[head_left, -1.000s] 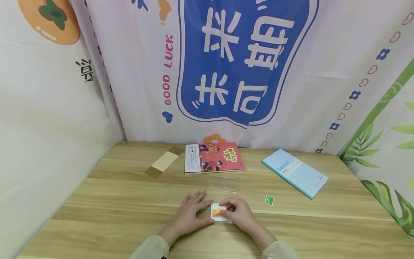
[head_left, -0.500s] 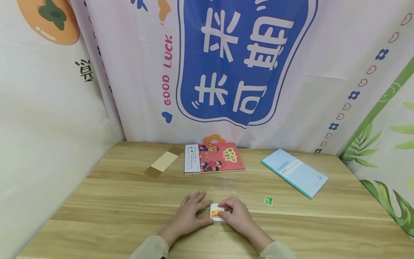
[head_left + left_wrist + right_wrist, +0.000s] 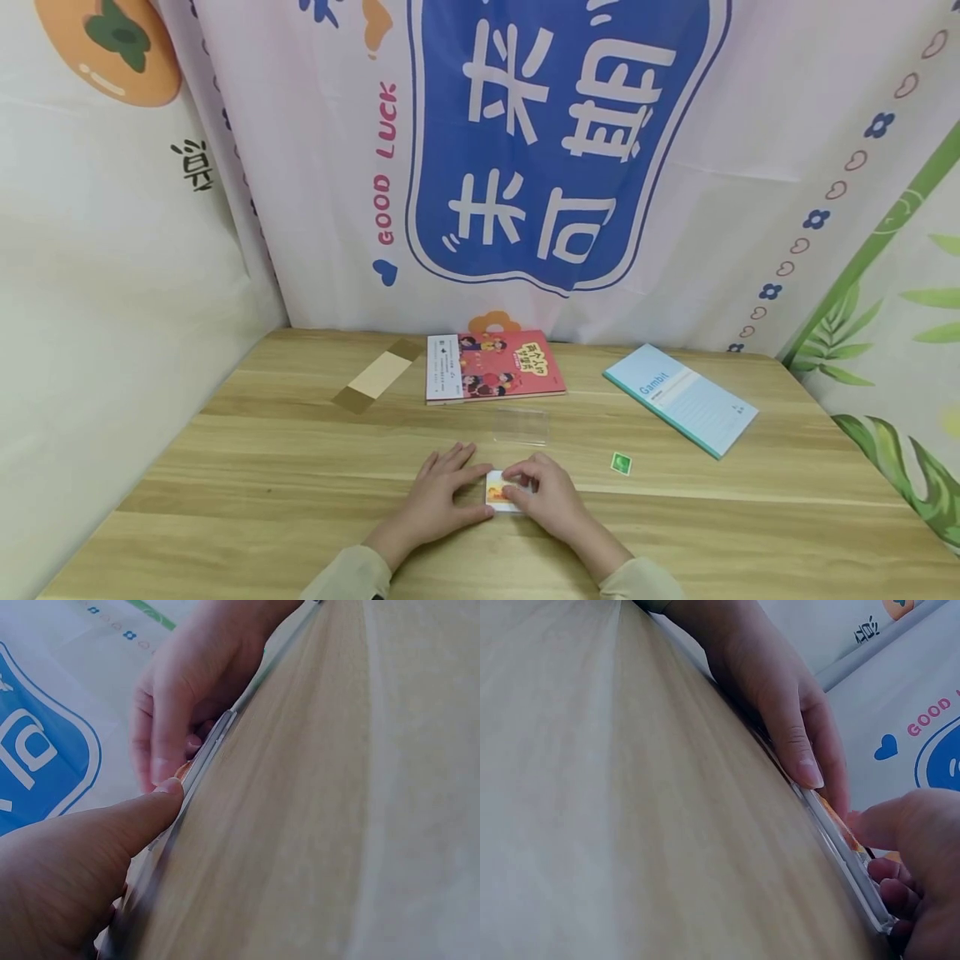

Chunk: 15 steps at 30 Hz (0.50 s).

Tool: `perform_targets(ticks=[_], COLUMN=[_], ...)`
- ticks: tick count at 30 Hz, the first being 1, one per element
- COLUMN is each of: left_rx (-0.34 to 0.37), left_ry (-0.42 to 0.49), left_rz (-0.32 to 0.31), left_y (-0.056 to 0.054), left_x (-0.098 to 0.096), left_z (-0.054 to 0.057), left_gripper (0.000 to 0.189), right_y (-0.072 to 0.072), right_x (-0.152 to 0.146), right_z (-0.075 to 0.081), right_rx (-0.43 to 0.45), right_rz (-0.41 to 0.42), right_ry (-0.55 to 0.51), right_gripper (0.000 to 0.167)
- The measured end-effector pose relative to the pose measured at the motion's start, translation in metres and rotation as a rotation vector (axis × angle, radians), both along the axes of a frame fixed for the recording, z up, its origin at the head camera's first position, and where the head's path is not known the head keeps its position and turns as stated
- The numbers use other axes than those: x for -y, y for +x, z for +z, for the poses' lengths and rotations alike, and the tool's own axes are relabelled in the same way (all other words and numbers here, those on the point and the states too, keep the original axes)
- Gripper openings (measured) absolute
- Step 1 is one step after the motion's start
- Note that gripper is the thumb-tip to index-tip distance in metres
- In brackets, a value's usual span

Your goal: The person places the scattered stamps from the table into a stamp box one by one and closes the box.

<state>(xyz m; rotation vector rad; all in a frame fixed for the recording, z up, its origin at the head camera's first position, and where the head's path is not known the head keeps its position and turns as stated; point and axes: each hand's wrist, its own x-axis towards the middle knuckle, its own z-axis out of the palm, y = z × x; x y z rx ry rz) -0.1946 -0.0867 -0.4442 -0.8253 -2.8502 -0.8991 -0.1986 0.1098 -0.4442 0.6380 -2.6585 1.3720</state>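
Observation:
A small flat white case (image 3: 491,506) with clear edges lies on the table between the hands. On its white face is a small orange-yellow picture (image 3: 496,492), much like a stamp. My left hand (image 3: 442,492) holds the case at its left end, index fingertip at the far edge and thumb at the near edge, other fingers spread on the wood. With bent thumb and index finger, my right hand (image 3: 551,496) pinches at the picture and covers the case's right end. The right wrist view shows the right thumb (image 3: 874,825) at the orange surface (image 3: 844,825).
Beyond the hands lies a clear plastic plate (image 3: 521,427). A green stamp (image 3: 621,463) lies to the right. Farther back are a red illustrated book (image 3: 495,367), a light blue notebook (image 3: 681,400) and a brown-and-cream strip (image 3: 381,375). A printed cloth (image 3: 337,167) hangs behind the table.
My right hand has shifted slightly left, and the orange picture has moved a little left over the white face. The left hand keeps its place. The whole view drifts slightly left.

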Motion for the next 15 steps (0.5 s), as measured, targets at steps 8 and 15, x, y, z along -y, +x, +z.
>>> perform_targets(ticks=[8,15], left_rx=[0.018,0.019], left_ry=[-0.004,0.014], left_rz=[0.006,0.004], left_y=[0.001,0.000], left_x=[0.001,0.000], left_z=[0.000,-0.001], left_gripper=[0.059,0.059], right_y=[0.000,-0.007], right_x=[-0.017,-0.069], right_z=[0.028,0.040], right_rx=[0.149,0.094], right_rz=[-0.021,-0.155], right_ry=[-0.183,-0.112], right_gripper=[0.020,0.024])
